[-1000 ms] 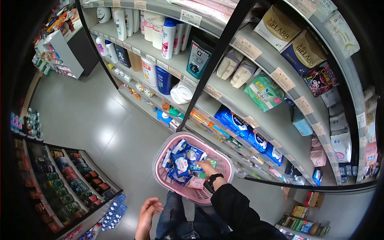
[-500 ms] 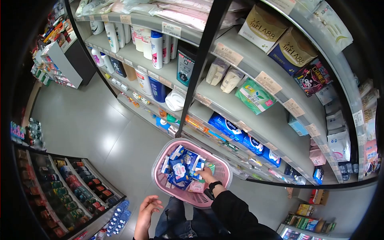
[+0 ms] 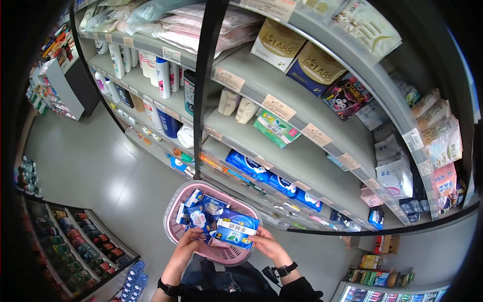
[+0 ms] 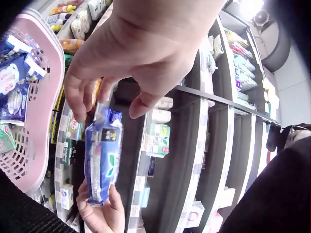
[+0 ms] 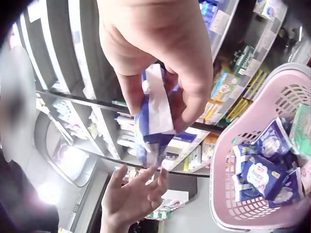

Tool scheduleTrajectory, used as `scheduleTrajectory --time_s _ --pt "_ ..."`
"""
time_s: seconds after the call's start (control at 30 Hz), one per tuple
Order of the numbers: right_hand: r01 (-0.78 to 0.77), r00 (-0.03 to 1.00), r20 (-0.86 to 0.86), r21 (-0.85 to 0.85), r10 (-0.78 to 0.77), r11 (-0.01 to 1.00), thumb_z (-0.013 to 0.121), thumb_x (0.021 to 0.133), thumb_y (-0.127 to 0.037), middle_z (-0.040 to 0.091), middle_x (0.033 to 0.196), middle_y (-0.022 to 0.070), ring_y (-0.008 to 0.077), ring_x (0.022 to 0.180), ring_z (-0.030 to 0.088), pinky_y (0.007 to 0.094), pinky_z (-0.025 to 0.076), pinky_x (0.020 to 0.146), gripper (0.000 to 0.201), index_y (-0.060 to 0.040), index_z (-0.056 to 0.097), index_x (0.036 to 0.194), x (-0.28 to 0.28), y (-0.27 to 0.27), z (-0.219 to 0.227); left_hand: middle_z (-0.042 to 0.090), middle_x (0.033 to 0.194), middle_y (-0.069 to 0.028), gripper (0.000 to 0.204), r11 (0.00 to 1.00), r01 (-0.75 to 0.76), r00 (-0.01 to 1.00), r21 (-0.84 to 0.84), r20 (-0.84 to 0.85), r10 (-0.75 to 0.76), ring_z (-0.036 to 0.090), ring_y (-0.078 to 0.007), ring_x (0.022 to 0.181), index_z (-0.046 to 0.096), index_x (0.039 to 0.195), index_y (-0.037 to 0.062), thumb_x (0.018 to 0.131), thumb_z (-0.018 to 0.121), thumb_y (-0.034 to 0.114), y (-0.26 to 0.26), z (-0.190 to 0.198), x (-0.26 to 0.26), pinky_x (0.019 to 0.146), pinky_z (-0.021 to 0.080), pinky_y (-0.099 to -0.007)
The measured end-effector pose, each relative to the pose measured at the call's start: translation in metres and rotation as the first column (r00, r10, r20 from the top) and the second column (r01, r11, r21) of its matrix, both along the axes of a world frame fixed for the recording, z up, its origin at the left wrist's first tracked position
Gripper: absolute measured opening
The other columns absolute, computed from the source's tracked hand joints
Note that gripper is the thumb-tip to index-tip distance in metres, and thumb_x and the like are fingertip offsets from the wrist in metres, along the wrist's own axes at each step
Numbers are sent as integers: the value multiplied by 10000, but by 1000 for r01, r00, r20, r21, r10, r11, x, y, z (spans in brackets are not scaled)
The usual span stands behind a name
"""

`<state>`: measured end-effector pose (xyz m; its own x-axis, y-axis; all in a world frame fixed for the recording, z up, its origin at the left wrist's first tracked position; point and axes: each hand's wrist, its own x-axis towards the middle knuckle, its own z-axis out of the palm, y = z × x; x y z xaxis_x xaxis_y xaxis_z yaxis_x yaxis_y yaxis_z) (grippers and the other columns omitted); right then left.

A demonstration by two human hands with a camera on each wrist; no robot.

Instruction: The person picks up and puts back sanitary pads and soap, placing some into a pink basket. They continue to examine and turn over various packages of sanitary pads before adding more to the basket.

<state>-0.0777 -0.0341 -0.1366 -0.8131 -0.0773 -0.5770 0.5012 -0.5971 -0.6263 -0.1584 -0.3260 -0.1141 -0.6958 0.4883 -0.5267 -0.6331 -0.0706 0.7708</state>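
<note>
My right hand pinches one end of a blue pack of sanitary pads, thumb on one side and fingers on the other. The pack has a white band and a green leaf print, and it is up over the pink basket. Close to the pack's other end is my left hand, its fingers loosely bent and apart in the left wrist view. Several smaller blue packs lie inside the basket. A green pack and a pink one show at the basket's edge in the right wrist view.
Shelves curve along the front and right, carrying boxes, pouches and more blue packs. Shampoo bottles line the left bay, beside a black upright post. A drinks rack stands at lower left, with bottled water by it.
The right hand has come up out of the basket with the blue pack of sanitary pads. My left hand has moved in from beside the basket to the pack. The view has swung right.
</note>
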Motion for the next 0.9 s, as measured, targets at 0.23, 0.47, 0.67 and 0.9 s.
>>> scheduleTrajectory --time_s 0.23,0.47,0.67,0.9 --pt "184 755 -601 577 261 796 661 738 141 548 1264 99 239 1168 532 353 413 1000 441 -61 606 1127 3 -16 53 509 1245 -83 389 934 -129 960 332 277 34 581 -170 1052 420 1319 93 967 496 242 42 35 -5 907 457 -324" --pt "287 818 -569 524 79 802 503 867 86 411 1395 115 233 1294 414 350 387 1018 463 -61 490 1305 6 -17 82 617 1074 -72 563 956 39 999 291 -13 -37 602 -142 999 388 1327 103 836 585 -92 45 58 -6 857 496 -265" --pt "-16 922 -358 350 150 937 599 868 47 481 1303 88 137 1126 529 284 452 911 681 -94 272 1449 2 -18 96 608 1069 -69 534 950 92 993 297 -103 -64 586 -127 982 401 1318 96 848 577 -88 44 64 -6 843 482 -257" --pt "-121 925 -282 417 255 901 751 757 55 637 997 17 90 921 604 260 497 811 465 -78 486 1116 -13 3 104 588 1107 -75 529 972 65 991 225 -129 -36 581 -117 922 375 1374 96 894 576 -1 32 51 2 800 461 -247"
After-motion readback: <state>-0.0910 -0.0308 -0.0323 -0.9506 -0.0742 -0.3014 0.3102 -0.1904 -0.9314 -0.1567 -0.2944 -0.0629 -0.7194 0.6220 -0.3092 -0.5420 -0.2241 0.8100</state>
